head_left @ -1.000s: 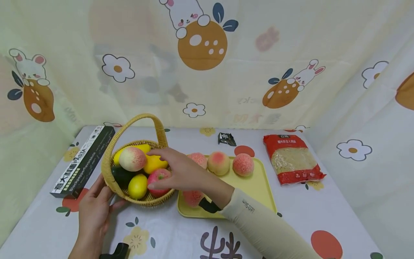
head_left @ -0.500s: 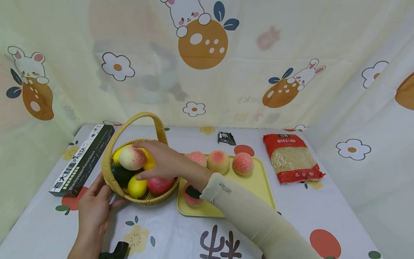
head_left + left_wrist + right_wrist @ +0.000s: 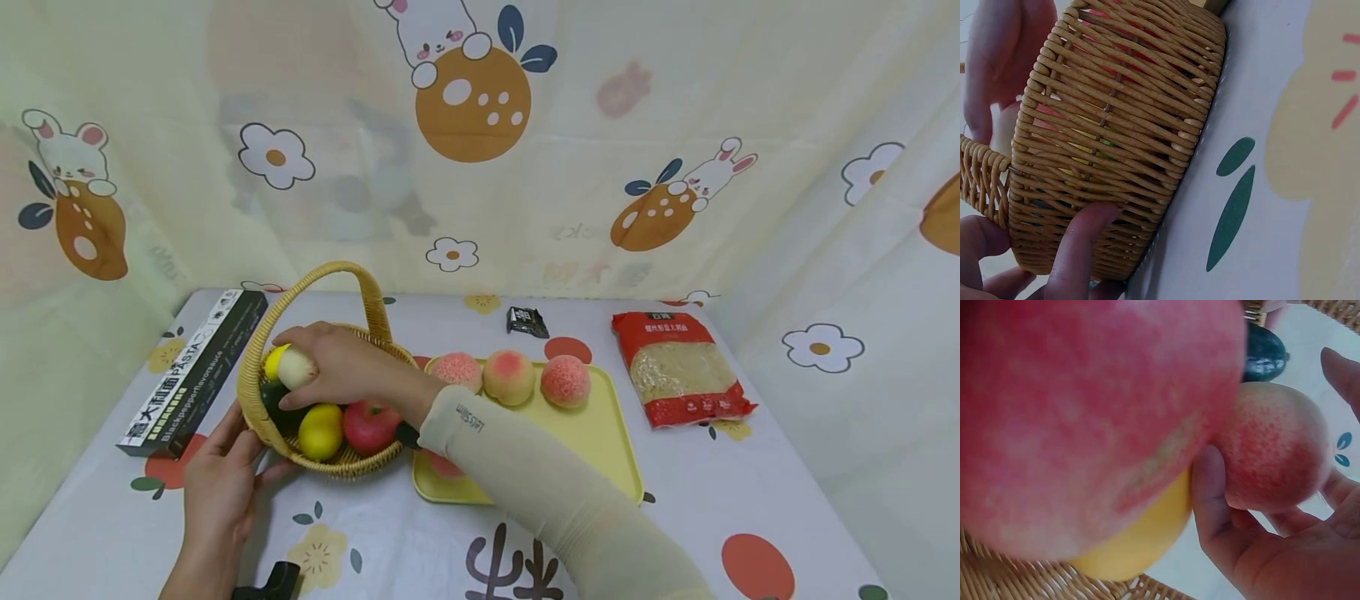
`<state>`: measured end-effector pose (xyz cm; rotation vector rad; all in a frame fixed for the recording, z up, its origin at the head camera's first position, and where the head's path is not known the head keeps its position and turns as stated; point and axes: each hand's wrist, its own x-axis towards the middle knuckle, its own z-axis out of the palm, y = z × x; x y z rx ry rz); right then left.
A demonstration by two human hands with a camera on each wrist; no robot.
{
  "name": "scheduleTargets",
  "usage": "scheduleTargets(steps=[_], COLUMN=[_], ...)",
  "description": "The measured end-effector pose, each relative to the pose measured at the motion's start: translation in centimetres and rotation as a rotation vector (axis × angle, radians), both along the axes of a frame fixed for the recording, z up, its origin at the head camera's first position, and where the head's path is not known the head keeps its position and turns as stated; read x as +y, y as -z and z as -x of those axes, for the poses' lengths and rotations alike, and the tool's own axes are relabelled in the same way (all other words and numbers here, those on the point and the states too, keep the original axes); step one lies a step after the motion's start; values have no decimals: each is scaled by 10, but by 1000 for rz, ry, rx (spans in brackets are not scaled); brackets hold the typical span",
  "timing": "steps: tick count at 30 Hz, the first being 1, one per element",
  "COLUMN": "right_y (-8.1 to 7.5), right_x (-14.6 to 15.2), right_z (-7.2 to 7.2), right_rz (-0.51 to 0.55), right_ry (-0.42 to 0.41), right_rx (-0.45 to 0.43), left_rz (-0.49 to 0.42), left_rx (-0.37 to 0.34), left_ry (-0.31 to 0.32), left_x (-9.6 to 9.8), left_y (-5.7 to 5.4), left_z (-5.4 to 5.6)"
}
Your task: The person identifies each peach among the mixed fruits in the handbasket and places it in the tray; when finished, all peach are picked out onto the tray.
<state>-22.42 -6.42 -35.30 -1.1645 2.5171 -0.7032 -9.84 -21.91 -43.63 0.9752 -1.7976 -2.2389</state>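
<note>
My left hand [image 3: 217, 483] holds the left side of the wicker basket [image 3: 336, 472]. In the left wrist view its thumb [image 3: 1079, 247] lies against the woven wall [image 3: 1116, 125], near the handle's base. Over the basket, my right hand [image 3: 348, 367] has its fingers curled round a pale peach [image 3: 297, 369] with red speckles. That peach [image 3: 1275, 447] sits among the fingers in the right wrist view. A red apple [image 3: 371, 427], a lemon [image 3: 320, 432] and a dark green, smooth fruit or vegetable [image 3: 279, 410] lie in the basket. More yellow fruit is mostly hidden by the right hand.
Right of the basket lies a yellow tray [image 3: 600, 450] with several peaches, one mostly behind the right forearm. A black pasta box [image 3: 195, 375] is at left. A small black packet [image 3: 527, 322] lies at the back, and a red-and-clear food bag [image 3: 682, 367] at right.
My right hand has moved left across the basket, from beside the pale peach to round it, uncovering the apple. The left hand stays on the basket.
</note>
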Motion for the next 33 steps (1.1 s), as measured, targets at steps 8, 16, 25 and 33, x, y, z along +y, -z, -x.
scheduleTargets(steps=[8,16,25,33], right_y=[6,6,5,6], right_x=[-7,-11,-14,-17], right_z=[3,2,-1,-3], right_rz=[-138,-192,-192,-196], right_ry=[26,32,46,57], right_rx=[96,85,22,22], left_rz=[21,25,9,19], left_rx=[-28,-27,-21,-15], left_ry=[39,43,35,31], left_x=[2,0,0,-1], left_y=[1,1,1,2], left_z=[2,2,0,0])
